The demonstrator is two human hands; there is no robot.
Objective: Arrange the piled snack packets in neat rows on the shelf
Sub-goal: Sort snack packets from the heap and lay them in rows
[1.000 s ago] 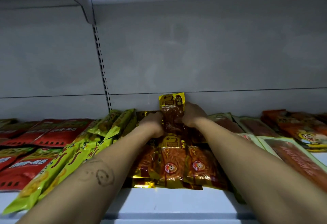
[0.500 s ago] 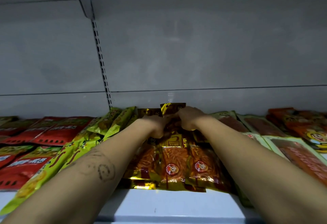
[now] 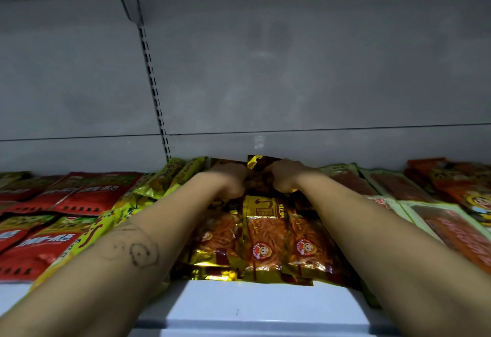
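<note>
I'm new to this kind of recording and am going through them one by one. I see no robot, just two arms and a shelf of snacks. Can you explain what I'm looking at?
There is no machine here. A person works with bare hands, and every picture comes from one wide-angle camera worn on the head, looking forward and down. That is why the forearms reach in from the bottom edge. The left hand and the right hand each grip one side of a single gold packet at the back of the white shelf. In front of it more gold packets lie side by side. To the left are yellow-green packets and red packets. To the right are pale-edged packets with orange contents.
</note>
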